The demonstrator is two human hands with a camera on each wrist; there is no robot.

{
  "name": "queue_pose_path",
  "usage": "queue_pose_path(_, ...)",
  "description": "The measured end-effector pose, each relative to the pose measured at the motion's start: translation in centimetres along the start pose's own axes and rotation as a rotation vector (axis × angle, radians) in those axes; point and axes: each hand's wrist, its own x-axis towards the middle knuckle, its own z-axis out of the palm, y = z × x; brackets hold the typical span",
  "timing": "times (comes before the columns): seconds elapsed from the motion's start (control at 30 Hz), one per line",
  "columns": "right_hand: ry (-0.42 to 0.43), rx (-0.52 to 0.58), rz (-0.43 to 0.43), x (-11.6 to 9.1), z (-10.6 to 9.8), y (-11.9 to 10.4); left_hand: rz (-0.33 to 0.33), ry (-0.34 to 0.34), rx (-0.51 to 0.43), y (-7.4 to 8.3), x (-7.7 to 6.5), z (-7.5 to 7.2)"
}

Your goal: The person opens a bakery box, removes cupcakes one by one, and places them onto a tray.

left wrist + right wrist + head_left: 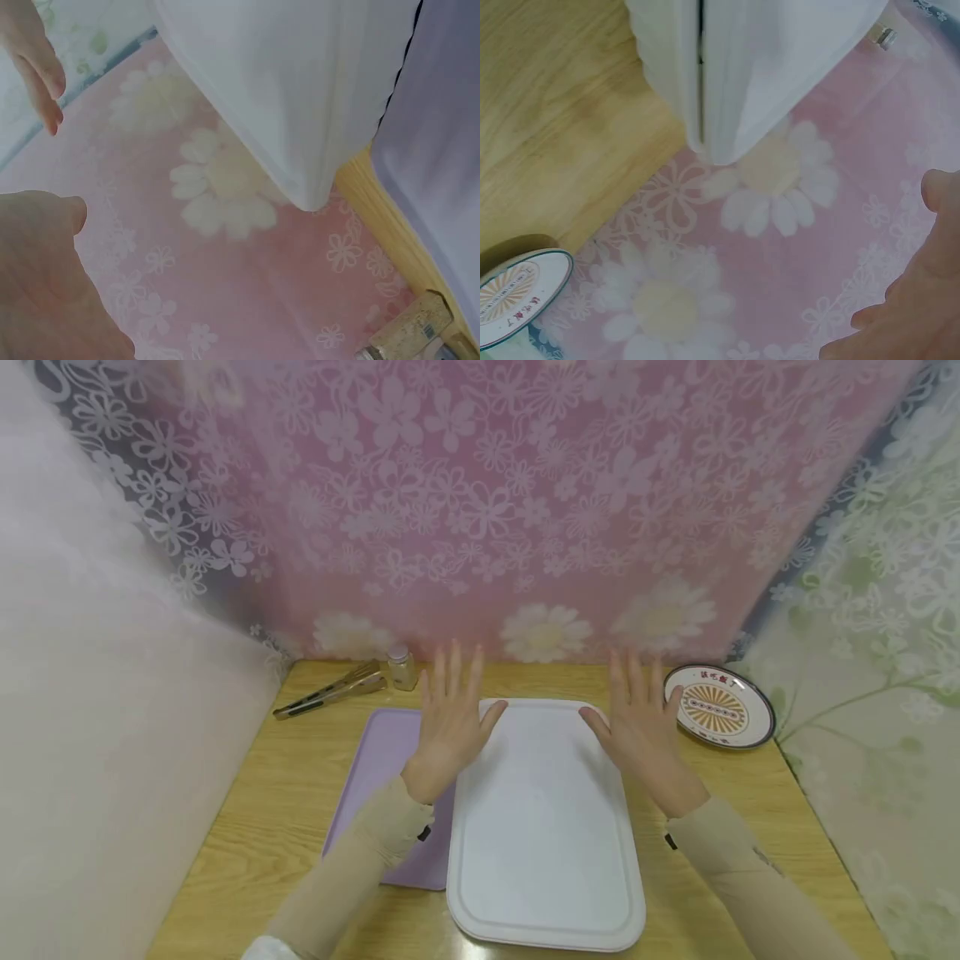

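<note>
A white rectangular box with a flat, rimmed lid [543, 827] lies lengthwise in the middle of the table; its side and the lid seam show in the right wrist view. My left hand [452, 722] is raised with fingers straight and spread, near the box's far left corner and overlapping the purple tray [386, 752] in the head view. Opposite it, my right hand [643, 722] is held up the same way by the far right corner, fingers spread. Both hands hold nothing. A white plate with an orange ray pattern [716, 706] is nearest the right hand.
Tongs [330, 689] lie at the back left, beside a small jar with a pale lid [402, 668]. A pink floral curtain [480, 527] hangs along the table's back edge. Pale sheets stand at both sides of the wooden table [232, 835].
</note>
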Motion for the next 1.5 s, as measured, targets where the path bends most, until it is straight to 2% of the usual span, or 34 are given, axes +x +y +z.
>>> queue_pose_path(0.2, 0.019, -0.027, -0.005, -1.5, 0.8, 0.7, -0.023, 0.001, -0.047, -0.5, -1.4, 1.0)
queue_pose_path(0.37, 0.015, -0.038, 0.026, -2.4, 1.4, 1.0, -0.03, 0.01, -0.17, -1.0, -2.1, 1.8)
queue_pose_path(0.53, 0.061, -0.059, 0.015, -3.1, 2.2, 1.5, -0.094, -0.054, -0.272, -1.4, -2.9, 2.2)
queue_pose_path(0.7, 0.057, -0.051, 0.019, -3.7, 3.0, 1.7, -0.151, -0.107, -0.286, -1.7, -3.6, 2.7)
queue_pose_path(1.03, 0.031, -0.027, 0.033, -4.9, 3.7, 1.7, -0.158, -0.157, -0.311, -2.7, -4.9, 4.0)
queue_pose_path(1.23, -0.03, -0.014, 0.056, -5.9, 4.2, 2.1, -0.171, -0.217, -0.358, -2.8, -5.6, 4.3)
queue_pose_path(1.5, -0.169, 0.185, 0.148, -6.6, 4.7, 2.1, -0.185, -0.233, -0.386, -2.9, -6.1, 4.8)
